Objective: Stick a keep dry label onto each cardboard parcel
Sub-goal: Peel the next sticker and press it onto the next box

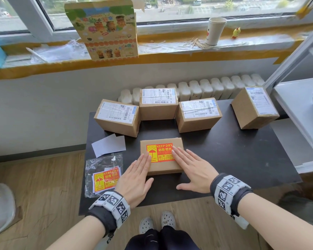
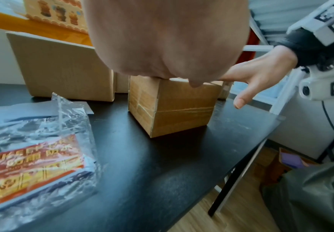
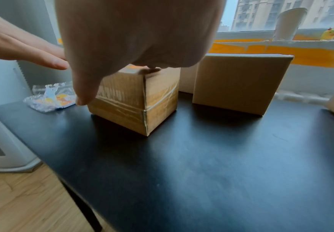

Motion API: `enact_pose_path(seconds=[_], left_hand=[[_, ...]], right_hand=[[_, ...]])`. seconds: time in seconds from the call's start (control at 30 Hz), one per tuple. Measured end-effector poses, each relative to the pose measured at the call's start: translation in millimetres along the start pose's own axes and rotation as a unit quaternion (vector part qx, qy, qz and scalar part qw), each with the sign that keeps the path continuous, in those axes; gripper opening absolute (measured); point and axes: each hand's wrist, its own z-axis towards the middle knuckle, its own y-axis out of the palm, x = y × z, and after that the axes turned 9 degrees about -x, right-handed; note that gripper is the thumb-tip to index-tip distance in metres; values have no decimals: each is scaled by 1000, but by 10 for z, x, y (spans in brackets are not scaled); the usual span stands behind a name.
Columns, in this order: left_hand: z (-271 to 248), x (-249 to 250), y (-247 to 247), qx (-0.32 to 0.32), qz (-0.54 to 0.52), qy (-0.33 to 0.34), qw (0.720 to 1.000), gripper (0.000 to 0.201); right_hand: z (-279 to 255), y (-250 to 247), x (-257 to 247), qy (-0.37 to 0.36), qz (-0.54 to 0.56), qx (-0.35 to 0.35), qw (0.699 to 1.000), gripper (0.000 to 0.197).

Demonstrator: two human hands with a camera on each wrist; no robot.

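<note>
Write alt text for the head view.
Both hands, left hand and right hand, lie flat with straight fingers on a keep dry label atop the nearest cardboard parcel on a black table. Four more parcels stand behind; a bag of labels lies left.

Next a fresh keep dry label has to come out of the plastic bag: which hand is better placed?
Probably the left hand: the bag of labels lies right beside it, while the right hand is across the labelled parcel.
</note>
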Motion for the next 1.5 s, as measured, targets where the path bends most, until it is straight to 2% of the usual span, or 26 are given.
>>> enact_pose_path(seconds=[0.13, 0.27, 0.37, 0.43, 0.53, 0.67, 0.8, 0.93, 1.1, 1.33, 1.5], left_hand=[[186, 23, -111, 33, -10, 18, 999, 63], [318, 14, -147, 2, 9, 20, 1000, 64], [281, -45, -130, -26, 16, 13, 999, 67], [251, -90, -118, -11, 12, 7, 1000, 69], [192, -81, -88, -24, 50, 21, 998, 64], [134, -99, -4, -44, 57, 63, 995, 64], [108, -138, -37, -24, 51, 35, 998, 64], [233, -5, -134, 22, 22, 10, 999, 64], [316, 63, -65, -33, 27, 6, 999, 65], [335, -3, -61, -11, -24, 9, 1000, 75], [329, 56, -76, -10, -131, -45, 990, 71]], right_hand=[[185, -104, -24, -4, 5, 18, 1000, 110], [352, -81, -77, -15, -7, 19, 1000, 109], [326, -36, -7, 4, 13, 19, 1000, 109], [280, -26, 35, 17, 25, 17, 999, 110], [254, -18, -13, -13, -3, 27, 1000, 108], [223, 41, -54, -46, -42, -1, 998, 104], [136, 28, -18, -2, -39, 0, 999, 107], [307, -71, -158, -23, -5, 16, 1000, 107], [436, 3, -254, -23, 7, 24, 999, 106], [441, -21, -72, 9, 29, 36, 999, 109], [414, -8, -71, 41, 69, 40, 996, 105]])
